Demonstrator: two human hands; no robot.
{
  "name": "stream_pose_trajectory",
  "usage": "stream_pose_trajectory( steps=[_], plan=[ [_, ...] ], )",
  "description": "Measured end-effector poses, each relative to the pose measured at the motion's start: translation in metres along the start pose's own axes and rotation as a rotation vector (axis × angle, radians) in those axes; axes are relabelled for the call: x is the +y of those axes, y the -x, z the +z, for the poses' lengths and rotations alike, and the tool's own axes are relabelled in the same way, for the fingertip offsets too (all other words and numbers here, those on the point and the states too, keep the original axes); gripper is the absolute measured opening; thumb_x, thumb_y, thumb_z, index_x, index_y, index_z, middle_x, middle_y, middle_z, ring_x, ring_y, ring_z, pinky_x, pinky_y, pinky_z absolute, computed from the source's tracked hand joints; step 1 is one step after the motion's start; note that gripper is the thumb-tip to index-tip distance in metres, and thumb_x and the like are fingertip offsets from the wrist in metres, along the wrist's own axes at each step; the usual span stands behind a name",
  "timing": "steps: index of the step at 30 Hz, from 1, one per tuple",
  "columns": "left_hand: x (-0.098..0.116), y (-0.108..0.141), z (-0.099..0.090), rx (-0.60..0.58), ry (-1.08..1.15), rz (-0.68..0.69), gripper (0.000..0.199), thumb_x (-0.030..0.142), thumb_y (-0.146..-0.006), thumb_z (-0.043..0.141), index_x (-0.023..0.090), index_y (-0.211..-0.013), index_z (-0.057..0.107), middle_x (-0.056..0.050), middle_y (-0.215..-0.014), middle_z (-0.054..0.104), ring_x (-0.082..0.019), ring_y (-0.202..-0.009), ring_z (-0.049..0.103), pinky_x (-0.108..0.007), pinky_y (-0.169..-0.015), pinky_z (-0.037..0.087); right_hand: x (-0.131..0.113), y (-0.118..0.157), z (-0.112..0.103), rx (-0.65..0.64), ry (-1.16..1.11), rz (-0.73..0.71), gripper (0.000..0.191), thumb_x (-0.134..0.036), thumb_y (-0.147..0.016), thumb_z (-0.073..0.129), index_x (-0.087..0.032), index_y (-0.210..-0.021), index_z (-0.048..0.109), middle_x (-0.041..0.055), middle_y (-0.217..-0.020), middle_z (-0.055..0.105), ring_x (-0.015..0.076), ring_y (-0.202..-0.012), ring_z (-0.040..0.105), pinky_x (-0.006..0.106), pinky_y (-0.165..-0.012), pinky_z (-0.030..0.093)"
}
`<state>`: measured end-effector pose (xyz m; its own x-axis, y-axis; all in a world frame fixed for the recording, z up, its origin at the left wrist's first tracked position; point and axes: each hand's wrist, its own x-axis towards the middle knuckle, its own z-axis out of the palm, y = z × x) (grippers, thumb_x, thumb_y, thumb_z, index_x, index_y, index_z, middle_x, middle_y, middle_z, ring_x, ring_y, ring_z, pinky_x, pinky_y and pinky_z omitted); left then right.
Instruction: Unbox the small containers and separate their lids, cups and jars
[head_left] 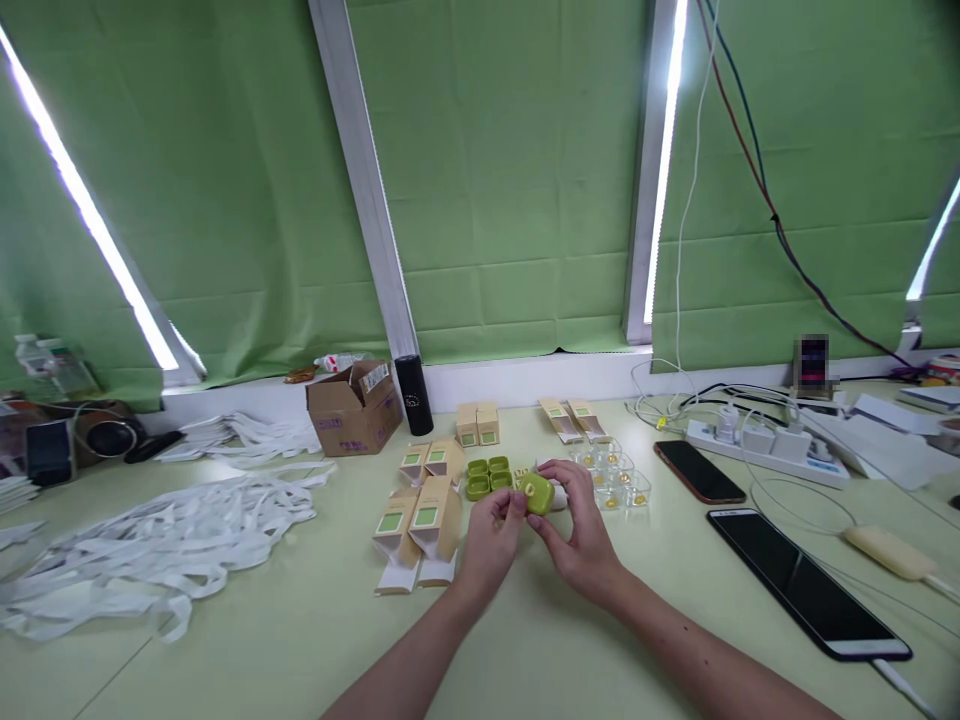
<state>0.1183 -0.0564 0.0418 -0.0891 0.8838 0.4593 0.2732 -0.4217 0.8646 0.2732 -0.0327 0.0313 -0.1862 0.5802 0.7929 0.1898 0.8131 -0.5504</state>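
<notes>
A small rounded green case is held up over the table between my two hands. My right hand grips it from the right, with thumb below and fingers above. My left hand is closed in a pinch at the case's left edge, beside a small pale yellow ring-like piece on its face. Behind my left hand stand several square green cups in a block. Several clear cups with yellow bits inside stand behind my right hand. Left of my hands lie cream cartons with green labels and open flaps.
More cream boxes and flat cartons are at the back. White straps heap up on the left, near a cardboard box and black cylinder. Phones, cables and a power strip occupy the right.
</notes>
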Motion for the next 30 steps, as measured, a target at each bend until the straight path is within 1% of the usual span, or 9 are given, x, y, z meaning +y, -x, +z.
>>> stream_pose_trajectory(
  steps=[3,5,8,11,17,22,25,30],
  plan=[
    [0.000,0.000,-0.003,0.071,-0.086,0.041,0.046,0.063,-0.091,0.060,0.017,-0.093,0.066,-0.007,-0.091,0.067,-0.021,-0.084,0.063,-0.033,-0.077,0.051,-0.002,-0.002,-0.004,0.002,-0.047,0.038,0.036,-0.027,-0.092,0.064,-0.026,-0.125,0.051,0.0118,-0.127,0.055,0.0315,-0.125,0.051,0.053,-0.107,0.045],
    [0.001,0.001,-0.004,0.122,-0.128,0.081,0.040,0.056,-0.090,0.066,0.019,-0.106,0.066,-0.009,-0.106,0.066,-0.022,-0.096,0.065,-0.037,-0.087,0.052,-0.003,-0.003,-0.005,0.001,-0.086,0.067,0.035,-0.029,-0.093,0.064,-0.026,-0.125,0.052,0.0117,-0.126,0.056,0.0307,-0.124,0.053,0.051,-0.106,0.048],
    [0.004,0.001,-0.006,0.173,-0.189,0.133,0.034,0.046,-0.090,0.070,0.023,-0.114,0.065,-0.009,-0.113,0.063,-0.024,-0.110,0.062,-0.040,-0.095,0.052,-0.004,-0.002,-0.007,-0.028,-0.137,0.110,0.036,-0.031,-0.094,0.063,-0.026,-0.128,0.052,0.0113,-0.126,0.058,0.0293,-0.122,0.056,0.047,-0.103,0.051],
    [0.006,0.002,-0.008,0.190,-0.238,0.173,0.032,0.038,-0.089,0.072,0.026,-0.117,0.067,-0.008,-0.112,0.065,-0.027,-0.120,0.055,-0.043,-0.099,0.050,-0.004,-0.001,-0.008,-0.067,-0.164,0.148,0.035,-0.031,-0.095,0.062,-0.027,-0.129,0.052,0.0096,-0.126,0.061,0.0276,-0.120,0.059,0.044,-0.100,0.053],
    [0.008,0.003,-0.008,0.153,-0.241,0.235,0.012,0.029,-0.090,0.070,0.025,-0.100,0.074,-0.006,-0.101,0.069,-0.025,-0.110,0.057,-0.041,-0.096,0.051,0.000,0.000,-0.006,-0.087,-0.183,0.149,0.038,-0.028,-0.094,0.062,-0.029,-0.131,0.053,0.0072,-0.126,0.064,0.0262,-0.116,0.063,0.044,-0.100,0.054],
    [0.008,0.004,-0.007,0.148,-0.187,0.225,0.012,0.026,-0.089,0.070,0.023,-0.099,0.075,-0.007,-0.098,0.068,-0.023,-0.100,0.061,-0.036,-0.085,0.055,0.005,0.003,-0.005,-0.100,-0.205,0.157,0.043,-0.026,-0.094,0.062,-0.030,-0.135,0.052,0.0082,-0.127,0.064,0.0252,-0.110,0.066,0.044,-0.097,0.057],
    [0.009,0.004,-0.008,0.138,-0.180,0.229,0.011,0.026,-0.089,0.070,0.022,-0.098,0.075,-0.007,-0.094,0.069,-0.023,-0.095,0.062,-0.034,-0.079,0.055,0.007,0.004,-0.004,-0.096,-0.186,0.139,0.043,-0.026,-0.093,0.062,-0.030,-0.135,0.053,0.0085,-0.126,0.065,0.0254,-0.107,0.067,0.044,-0.095,0.058],
    [0.007,0.003,-0.008,0.130,-0.161,0.206,0.010,0.025,-0.089,0.069,0.021,-0.095,0.076,-0.005,-0.089,0.069,-0.021,-0.086,0.065,-0.031,-0.074,0.053,0.009,0.005,-0.004,-0.093,-0.171,0.121,0.042,-0.027,-0.092,0.063,-0.029,-0.134,0.056,0.0084,-0.125,0.066,0.0250,-0.106,0.067,0.042,-0.093,0.059]
  ],
)
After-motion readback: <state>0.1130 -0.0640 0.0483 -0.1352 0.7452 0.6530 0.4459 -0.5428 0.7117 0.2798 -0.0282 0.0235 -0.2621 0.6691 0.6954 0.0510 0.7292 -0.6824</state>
